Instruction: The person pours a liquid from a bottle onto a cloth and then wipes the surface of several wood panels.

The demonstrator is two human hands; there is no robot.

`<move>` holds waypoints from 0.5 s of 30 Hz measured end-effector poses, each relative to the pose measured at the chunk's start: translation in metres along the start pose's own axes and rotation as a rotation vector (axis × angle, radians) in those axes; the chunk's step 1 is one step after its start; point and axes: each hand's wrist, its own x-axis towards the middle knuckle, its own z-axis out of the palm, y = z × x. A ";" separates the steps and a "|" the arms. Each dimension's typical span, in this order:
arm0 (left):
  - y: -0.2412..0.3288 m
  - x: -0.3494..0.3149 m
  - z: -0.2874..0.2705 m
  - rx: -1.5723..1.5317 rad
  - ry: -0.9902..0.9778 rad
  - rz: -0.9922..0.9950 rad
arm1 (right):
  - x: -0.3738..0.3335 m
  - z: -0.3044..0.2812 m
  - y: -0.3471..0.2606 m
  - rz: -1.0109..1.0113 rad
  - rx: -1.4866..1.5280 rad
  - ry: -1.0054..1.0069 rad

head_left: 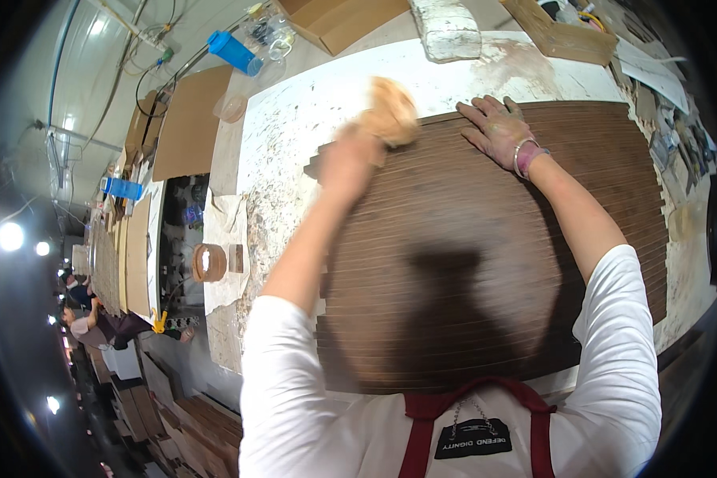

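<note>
A wide panel of dark brown wood strips (422, 319) with thin grooves lies on the table in front of me. Over its far left corner my left hand (350, 163) is closed on a crumpled tan rag (390, 111); motion smears both. My right hand (498, 131), in a stained thin glove, lies with fingers spread at the panel's far edge. A metal bracelet (524, 156) circles that wrist. My shadow falls across the middle of the panel.
The white tabletop (295, 119) is speckled with brown stains. At its far side are a blue bottle (233, 51), a cardboard box (338, 20) and a white wrapped bundle (446, 32). To the left stand a round brown container (209, 263) and another person (95, 327) farther off.
</note>
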 end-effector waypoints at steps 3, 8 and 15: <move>-0.026 -0.008 0.038 0.222 0.207 0.528 | -0.001 -0.005 0.001 0.001 -0.020 -0.021; -0.146 0.003 -0.035 0.517 -0.084 0.188 | 0.003 0.009 0.001 -0.061 0.020 0.073; -0.041 0.027 0.000 0.020 0.278 0.345 | 0.037 0.002 0.004 0.188 0.237 0.010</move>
